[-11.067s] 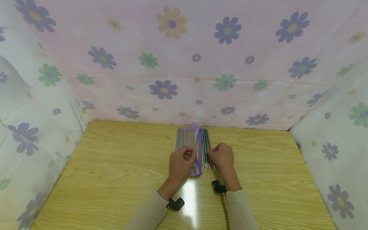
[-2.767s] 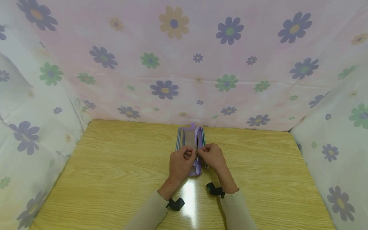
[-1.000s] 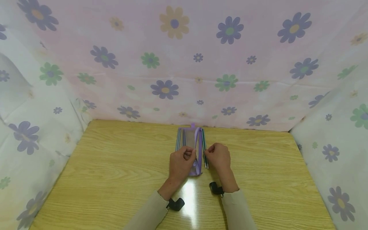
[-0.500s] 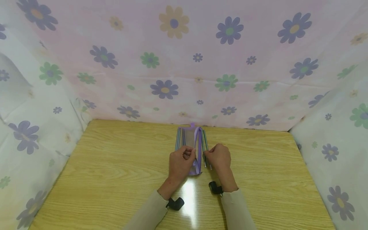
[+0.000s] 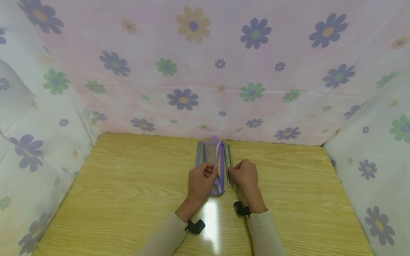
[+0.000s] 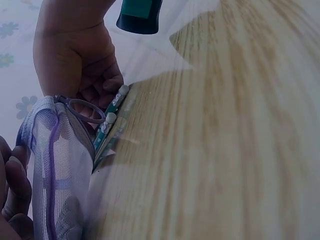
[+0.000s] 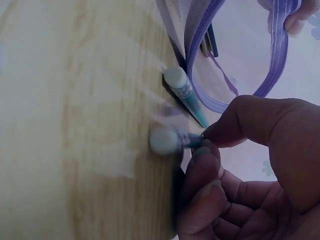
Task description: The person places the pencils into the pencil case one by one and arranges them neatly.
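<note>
A purple mesh pencil case (image 5: pixel 211 151) lies on the table with its zip open. My left hand (image 5: pixel 201 181) pinches the edge of its opening, holding the mouth apart. To the right of the case, my right hand (image 5: pixel 246 176) pinches a green pencil (image 7: pixel 165 141) near its white-eraser end, between thumb and index finger. A second green pencil (image 7: pixel 176 79) lies between that one and the case, its eraser end toward me. Several pencils (image 5: pixel 198 154) show through the mesh inside the case. My left palm hides part of the case.
The wood-grain table (image 5: pixel 128 199) extends to both sides and toward me. A flowered cloth (image 5: pixel 221 89) hangs behind it and at both sides. Black wrist cameras (image 5: pixel 196 227) sit on both wrists.
Earlier, more pencils lay right of the case, and my right hand held a dark one at its opening. Since then my right hand moved right and drew one green pencil away from the other.
</note>
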Demonstrator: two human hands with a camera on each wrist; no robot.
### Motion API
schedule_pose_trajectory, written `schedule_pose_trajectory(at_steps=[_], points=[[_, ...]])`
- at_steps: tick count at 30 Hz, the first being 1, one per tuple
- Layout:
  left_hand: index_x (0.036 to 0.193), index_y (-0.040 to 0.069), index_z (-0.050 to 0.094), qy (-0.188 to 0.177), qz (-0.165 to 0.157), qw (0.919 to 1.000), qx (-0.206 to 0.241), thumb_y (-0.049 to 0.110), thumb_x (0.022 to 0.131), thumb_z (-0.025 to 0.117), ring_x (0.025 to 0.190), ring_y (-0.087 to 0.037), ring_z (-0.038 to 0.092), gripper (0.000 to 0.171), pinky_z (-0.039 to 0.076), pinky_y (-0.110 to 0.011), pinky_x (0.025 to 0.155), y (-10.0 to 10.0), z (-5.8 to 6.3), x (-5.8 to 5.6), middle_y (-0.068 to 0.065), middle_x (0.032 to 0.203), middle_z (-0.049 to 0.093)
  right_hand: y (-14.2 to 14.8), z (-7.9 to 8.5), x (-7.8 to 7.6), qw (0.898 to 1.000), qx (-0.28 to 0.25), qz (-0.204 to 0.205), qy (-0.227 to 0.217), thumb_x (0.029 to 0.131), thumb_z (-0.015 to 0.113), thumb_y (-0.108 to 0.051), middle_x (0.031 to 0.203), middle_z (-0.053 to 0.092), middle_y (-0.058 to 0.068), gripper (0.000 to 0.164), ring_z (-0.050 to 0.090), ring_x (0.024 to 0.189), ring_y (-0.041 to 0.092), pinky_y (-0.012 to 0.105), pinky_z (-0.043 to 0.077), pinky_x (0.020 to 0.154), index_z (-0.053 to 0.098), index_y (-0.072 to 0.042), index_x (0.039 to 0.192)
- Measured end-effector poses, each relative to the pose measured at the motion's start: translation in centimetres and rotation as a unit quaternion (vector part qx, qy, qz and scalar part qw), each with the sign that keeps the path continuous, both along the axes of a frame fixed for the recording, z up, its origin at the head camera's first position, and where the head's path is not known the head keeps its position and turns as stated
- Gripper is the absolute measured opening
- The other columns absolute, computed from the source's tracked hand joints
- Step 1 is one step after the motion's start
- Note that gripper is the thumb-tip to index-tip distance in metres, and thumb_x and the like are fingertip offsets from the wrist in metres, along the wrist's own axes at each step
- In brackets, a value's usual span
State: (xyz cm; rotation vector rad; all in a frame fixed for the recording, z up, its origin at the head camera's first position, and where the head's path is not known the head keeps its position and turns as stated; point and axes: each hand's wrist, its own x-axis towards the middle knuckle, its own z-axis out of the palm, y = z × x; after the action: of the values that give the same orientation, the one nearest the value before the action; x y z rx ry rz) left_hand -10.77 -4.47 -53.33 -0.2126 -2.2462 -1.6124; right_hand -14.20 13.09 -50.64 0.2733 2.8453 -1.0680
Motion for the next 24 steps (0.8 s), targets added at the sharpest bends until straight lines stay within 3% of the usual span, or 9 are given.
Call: schedule_pose_trajectory(at_steps=[7,15,24], points=[[0.091,0.009,0.077,-0.003,-0.001,1.0,0.001,0.014,0.1,0.075,0.06,-0.003,0.067,0.01,0.057,-0.022,0.055,0.0,0.0,0.0,0.003,0.073,0.075,0.4,0.4,0.1,1.0,-0.022,0.018,-0.004,0.086,0.081,-0.022,0.055,0.058,-0.001,0.033,0.05,0.048,0.014,0.027,0.04,0.045,0.066,-0.01,0.059],[0.093,0.008,0.078,-0.018,-0.001,0.9998,-0.003,0.015,0.1,0.075,0.06,-0.005,0.068,0.01,0.057,-0.023,0.055,0.0,0.2,0.1,0.004,0.073,0.075,0.5,0.9,0.3,0.998,-0.037,0.049,-0.002,0.087,0.08,-0.017,0.071,0.071,0.004,0.02,0.061,0.06,0.018,0.029,0.05,0.054,0.076,-0.005,0.072],[0.092,0.008,0.077,-0.009,0.002,1.0,-0.001,0.012,0.099,0.076,0.059,-0.005,0.067,0.008,0.057,-0.022,0.054,0.0,0.1,0.0,0.003,0.073,0.075,0.2,1.6,0.4,0.996,-0.061,0.065,-0.005,0.086,0.079,-0.017,0.069,0.069,0.004,0.017,0.059,0.059,0.018,0.028,0.047,0.053,0.074,-0.005,0.075]])
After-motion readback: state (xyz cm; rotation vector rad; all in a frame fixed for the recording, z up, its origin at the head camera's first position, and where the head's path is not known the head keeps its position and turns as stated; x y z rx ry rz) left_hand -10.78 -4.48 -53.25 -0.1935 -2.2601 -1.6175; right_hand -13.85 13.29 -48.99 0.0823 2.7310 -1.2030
